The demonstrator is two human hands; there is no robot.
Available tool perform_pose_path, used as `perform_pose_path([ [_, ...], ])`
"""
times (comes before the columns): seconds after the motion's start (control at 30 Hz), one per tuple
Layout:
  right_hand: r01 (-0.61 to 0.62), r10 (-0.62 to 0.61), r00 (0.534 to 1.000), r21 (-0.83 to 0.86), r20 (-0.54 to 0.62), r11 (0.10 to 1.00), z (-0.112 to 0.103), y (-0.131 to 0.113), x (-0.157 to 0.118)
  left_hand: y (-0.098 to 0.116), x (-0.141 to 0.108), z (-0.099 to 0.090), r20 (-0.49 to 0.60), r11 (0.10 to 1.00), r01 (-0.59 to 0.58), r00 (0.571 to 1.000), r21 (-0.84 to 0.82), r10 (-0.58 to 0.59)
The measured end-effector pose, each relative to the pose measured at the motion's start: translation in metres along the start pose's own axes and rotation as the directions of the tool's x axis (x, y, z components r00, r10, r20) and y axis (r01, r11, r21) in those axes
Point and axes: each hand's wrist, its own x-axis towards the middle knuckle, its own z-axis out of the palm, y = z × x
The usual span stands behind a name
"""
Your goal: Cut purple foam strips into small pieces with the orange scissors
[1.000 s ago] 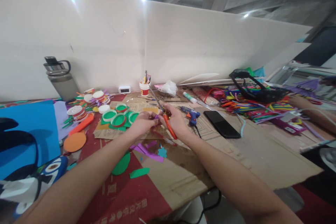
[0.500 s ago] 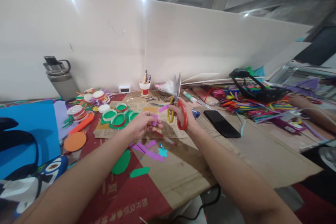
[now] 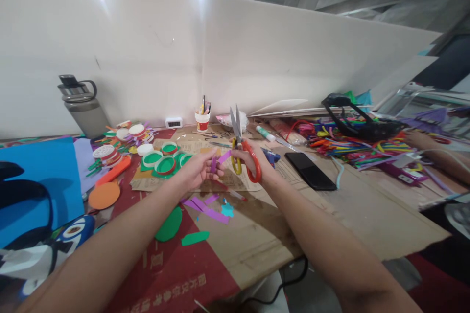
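Observation:
Between the fingers of my left hand point(image 3: 201, 170) is a small purple paper strip point(image 3: 213, 165). My right hand point(image 3: 253, 159) grips scissors point(image 3: 237, 124) with one yellow and one red handle, blades pointing up and slightly apart. A second purple strip point(image 3: 224, 156) spans the gap from the scissor handles to my left fingers; part of its end is hidden by my right fingers. Below my hands lie several purple strips point(image 3: 207, 210), a blue paper flower point(image 3: 227, 210), a green paper circle point(image 3: 169, 225) and a green paper piece point(image 3: 195, 238).
Green-lined round lids point(image 3: 165, 165) sit left of my hands. A phone point(image 3: 310, 171) lies to the right, before a heap of colourful pipe cleaners point(image 3: 348, 144). A bottle point(image 3: 83, 110) and a pen cup point(image 3: 202, 120) stand at the back. Another person's arm point(image 3: 436, 154) reaches in at right.
My hands have come closer together. The scissors have shifted left and tilted left, and the purple strip at my right fingers now meets my left fingers.

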Motion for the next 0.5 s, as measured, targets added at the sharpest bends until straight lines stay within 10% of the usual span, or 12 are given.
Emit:
perform_pose_path([
  [0.5, -0.075, 0.075, 0.997, -0.039, 0.005, 0.996, 0.0001, -0.0045, -0.0024, -0.0062, 0.0028, -0.0011, -0.014, 0.995, -0.043, 0.999, 0.095, 0.045],
])
